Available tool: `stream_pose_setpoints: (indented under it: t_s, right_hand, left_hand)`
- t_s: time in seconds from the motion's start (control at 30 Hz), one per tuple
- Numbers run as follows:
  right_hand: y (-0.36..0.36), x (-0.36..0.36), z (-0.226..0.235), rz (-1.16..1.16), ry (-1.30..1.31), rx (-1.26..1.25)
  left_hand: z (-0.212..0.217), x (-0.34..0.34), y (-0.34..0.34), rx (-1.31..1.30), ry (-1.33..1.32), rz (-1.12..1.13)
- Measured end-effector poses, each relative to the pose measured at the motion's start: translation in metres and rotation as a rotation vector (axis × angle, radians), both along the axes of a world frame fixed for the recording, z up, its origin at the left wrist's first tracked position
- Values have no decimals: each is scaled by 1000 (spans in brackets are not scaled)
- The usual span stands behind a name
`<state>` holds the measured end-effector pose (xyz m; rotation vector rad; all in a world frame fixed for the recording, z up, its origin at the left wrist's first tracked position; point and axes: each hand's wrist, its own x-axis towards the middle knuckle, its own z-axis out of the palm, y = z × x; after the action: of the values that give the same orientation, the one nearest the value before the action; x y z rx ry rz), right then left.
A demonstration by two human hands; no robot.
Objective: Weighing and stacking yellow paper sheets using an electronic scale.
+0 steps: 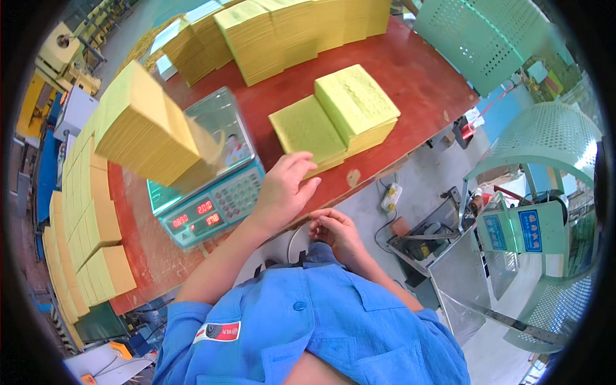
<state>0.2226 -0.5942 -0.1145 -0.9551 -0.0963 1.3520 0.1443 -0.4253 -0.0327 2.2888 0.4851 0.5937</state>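
Note:
My left hand (pixel 287 191) is stretched over the red table's front edge, thumb and fingers apart. Its fingertips are at the near corner of a low stack of yellow sheets (pixel 308 131); whether they touch it I cannot tell. A taller yellow stack (pixel 358 102) stands right against that low one. Close to my body, my right hand (pixel 336 232) is closed, its thumb and fingers curled together; anything inside them is hidden. To the left, a teal digital scale (pixel 234 197) with a lit red display sits under a tall block of yellow sheets (pixel 151 131).
More yellow stacks line the back (pixel 301 38) and left side (pixel 96 237) of the red table (pixel 423 83). Green perforated metal guards (pixel 545 138) and a machine stand at the right. A white power strip (pixel 391 196) with a cable lies on the floor.

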Motion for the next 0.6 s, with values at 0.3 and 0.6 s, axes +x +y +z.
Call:
stream_pose_setpoints:
  t_s: [0.3,0.6]
  right_hand:
    - [-18,79,-11,-3,16,-34]
    - [-5,108,-5,37,38,-29]
  left_hand:
    - [-46,57,27,476,343,44]
    - [-32,59,29,412,349,90]
